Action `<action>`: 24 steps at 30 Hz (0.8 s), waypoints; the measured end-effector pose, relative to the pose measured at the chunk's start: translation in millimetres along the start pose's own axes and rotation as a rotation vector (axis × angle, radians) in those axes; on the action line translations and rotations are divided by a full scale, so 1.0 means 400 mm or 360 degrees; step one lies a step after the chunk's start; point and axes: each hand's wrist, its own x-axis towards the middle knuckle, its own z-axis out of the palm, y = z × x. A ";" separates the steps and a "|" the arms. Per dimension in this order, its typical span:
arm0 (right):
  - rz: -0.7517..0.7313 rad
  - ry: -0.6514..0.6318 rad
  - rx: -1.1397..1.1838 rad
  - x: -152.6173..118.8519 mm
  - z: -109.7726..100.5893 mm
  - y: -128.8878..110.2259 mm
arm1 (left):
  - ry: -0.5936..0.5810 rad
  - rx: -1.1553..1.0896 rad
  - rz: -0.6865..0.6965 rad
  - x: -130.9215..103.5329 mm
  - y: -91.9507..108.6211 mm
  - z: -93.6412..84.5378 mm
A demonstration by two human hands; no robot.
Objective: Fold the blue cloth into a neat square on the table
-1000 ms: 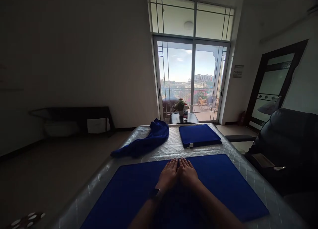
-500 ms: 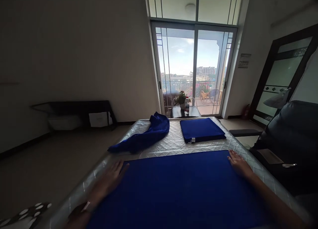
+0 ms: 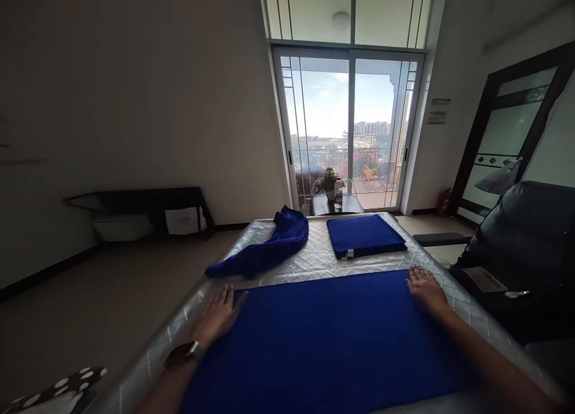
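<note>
A large blue cloth (image 3: 327, 336) lies flat across the near part of a silvery quilted mattress (image 3: 314, 270). My left hand (image 3: 218, 318), with a watch at the wrist, rests spread at the cloth's far left corner. At the far right corner, my right hand (image 3: 426, 289) lies flat with its fingers extended over the edge. Neither hand grips anything. Beyond the flat cloth, a crumpled blue cloth (image 3: 269, 249) sits on the left, and a neatly folded blue cloth (image 3: 365, 234) with a white tag on the right.
Behind the mattress stands a small dark table (image 3: 321, 206) with a potted plant (image 3: 329, 183) and a bottle (image 3: 338, 195). A black chair (image 3: 530, 240) is close on the right. A dark low shelf (image 3: 157, 201) is by the left wall; a spotted fabric (image 3: 67, 385) shows lower left.
My left hand has shifted slightly right and its fingers now show clearly. The near edge of the flat cloth has come partly into view. My right hand remains near the far right corner.
</note>
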 end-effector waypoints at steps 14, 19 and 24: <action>-0.0962 0.0014 0.0698 -0.161 0.031 -0.532 | -0.0055 -0.0253 0.0788 -0.154 0.566 0.059; -0.0896 -0.0107 0.0705 -0.163 0.009 -0.520 | -0.0091 -0.0238 0.0773 -0.153 0.560 0.039; -0.0603 -0.0223 0.0605 -0.146 -0.016 -0.397 | -0.0144 -0.0166 0.0639 -0.162 0.435 0.035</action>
